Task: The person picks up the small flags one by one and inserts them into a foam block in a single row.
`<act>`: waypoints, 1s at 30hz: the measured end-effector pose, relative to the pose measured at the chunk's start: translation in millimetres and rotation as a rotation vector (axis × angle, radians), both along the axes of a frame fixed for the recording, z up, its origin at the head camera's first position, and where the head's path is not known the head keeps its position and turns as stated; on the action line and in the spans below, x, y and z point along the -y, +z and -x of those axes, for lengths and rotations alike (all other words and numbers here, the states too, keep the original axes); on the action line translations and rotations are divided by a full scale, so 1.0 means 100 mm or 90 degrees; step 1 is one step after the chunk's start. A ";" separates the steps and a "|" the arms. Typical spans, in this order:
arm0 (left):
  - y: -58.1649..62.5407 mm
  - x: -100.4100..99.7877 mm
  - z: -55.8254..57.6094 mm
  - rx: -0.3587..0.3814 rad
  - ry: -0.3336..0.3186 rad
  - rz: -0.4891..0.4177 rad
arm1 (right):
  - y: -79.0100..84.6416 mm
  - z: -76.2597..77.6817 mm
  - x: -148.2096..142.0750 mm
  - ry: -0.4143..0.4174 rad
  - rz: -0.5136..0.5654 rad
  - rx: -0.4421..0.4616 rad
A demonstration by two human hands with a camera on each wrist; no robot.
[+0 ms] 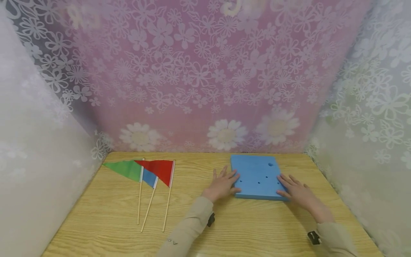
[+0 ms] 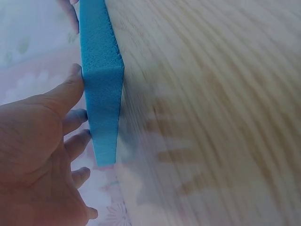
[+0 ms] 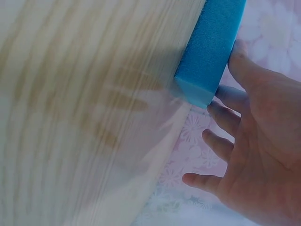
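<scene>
A blue foam block (image 1: 252,169) with several small holes and one larger hole lies flat on the wooden table, right of centre near the back. My left hand (image 1: 222,185) rests its fingertips on the block's left edge, fingers spread. At the opposite edge, my right hand (image 1: 299,193) touches the block's top with fingers extended. Seen from the left wrist, the thumb and two fingers meet the upper edge of the foam block (image 2: 103,92). The right wrist view has the thumb and fingertips against a corner of the foam block (image 3: 211,47).
Three small flags on thin wooden sticks lie on the left of the table (image 1: 199,164): a green flag (image 1: 126,169), a blue flag (image 1: 149,179) partly covered, and a red flag (image 1: 163,170) overlapping it. Flower-patterned curtains (image 1: 199,71) enclose the table's back and sides.
</scene>
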State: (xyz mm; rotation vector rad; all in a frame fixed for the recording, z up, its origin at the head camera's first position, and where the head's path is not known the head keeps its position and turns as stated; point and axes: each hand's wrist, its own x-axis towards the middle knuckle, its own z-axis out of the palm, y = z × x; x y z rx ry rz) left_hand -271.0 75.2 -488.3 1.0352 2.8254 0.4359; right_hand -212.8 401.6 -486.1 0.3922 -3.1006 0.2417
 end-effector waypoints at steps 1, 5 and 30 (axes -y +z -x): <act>0.00 0.02 0.00 0.000 0.000 0.000 | 0.00 0.00 0.02 0.001 0.000 0.000; -0.03 0.08 0.01 -0.007 0.002 0.005 | 0.01 0.00 0.10 0.005 0.006 -0.001; -0.03 0.66 -0.04 0.012 0.008 -0.031 | -0.02 0.06 0.46 0.072 0.065 0.018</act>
